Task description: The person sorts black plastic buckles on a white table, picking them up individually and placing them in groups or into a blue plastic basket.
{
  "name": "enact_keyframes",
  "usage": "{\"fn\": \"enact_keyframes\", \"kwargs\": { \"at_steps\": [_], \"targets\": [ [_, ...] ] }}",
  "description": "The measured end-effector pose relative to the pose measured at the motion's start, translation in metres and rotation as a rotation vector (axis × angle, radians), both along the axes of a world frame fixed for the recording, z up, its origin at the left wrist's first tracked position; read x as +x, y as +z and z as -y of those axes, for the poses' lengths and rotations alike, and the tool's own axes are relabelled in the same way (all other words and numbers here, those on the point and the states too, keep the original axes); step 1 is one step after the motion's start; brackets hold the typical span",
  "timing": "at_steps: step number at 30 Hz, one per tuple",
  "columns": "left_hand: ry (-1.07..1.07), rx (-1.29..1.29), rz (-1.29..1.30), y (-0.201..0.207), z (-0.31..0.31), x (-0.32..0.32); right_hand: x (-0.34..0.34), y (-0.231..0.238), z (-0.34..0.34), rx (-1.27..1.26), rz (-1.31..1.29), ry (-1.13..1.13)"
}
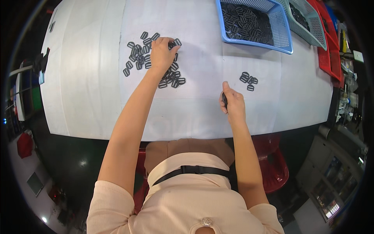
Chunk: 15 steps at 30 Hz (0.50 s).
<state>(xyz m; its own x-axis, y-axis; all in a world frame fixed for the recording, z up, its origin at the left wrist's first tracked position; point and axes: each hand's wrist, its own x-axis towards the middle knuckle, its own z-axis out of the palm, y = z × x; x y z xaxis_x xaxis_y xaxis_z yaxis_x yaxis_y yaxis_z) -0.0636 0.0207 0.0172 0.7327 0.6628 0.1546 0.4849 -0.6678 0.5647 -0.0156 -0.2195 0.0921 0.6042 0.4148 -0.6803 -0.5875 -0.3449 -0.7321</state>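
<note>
Wears, nearest the camera and well on the near side of the blue basket (pixel 253 46), a cream ribbed top (pixel 183 191) with a black strap (pixel 194 169) across the waist. Sits, apparently, close up to a white-covered table (pixel 187 117). Holds the right hand (pixel 235 104) over the table, nearer than the blue basket and somewhat left of it, with fingers curled tight around a dark piece (pixel 224 99), probably a buckle or several together; cannot tell how many. Has a small group of black buckles (pixel 253 80) just beyond, on the near side of the blue basket. Reaches with the left hand (pixel 161 54) into a larger pile of black buckles (pixel 140 62), well to the left of the blue basket, with thumb and forefinger beside one; cannot tell whether clamped on it or merely touching. Has, farther off, like buckles heaped in the blue basket, then a pale green basket (pixel 316 27) and red bins (pixel 329 64) to its right. Seems only partway along, with few buckles in the small group and many loose in the larger pile. Cannot tell whether to count the basketful as done or waiting.
</note>
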Motion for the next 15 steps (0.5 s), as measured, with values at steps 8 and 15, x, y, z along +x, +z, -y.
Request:
{"fn": "enact_keyframes", "kwargs": {
  "at_steps": [8, 15],
  "targets": [
    [-0.129, 0.131, -0.117, -0.006, -0.013, 0.032, -0.001, -0.005, 0.025, 0.178, -0.301, 0.071],
    [-0.28, -0.769, 0.025, 0.0, 0.097, 0.058, -0.004, -0.012, 0.059, 0.268, -0.429, -0.034]
  ]
}}
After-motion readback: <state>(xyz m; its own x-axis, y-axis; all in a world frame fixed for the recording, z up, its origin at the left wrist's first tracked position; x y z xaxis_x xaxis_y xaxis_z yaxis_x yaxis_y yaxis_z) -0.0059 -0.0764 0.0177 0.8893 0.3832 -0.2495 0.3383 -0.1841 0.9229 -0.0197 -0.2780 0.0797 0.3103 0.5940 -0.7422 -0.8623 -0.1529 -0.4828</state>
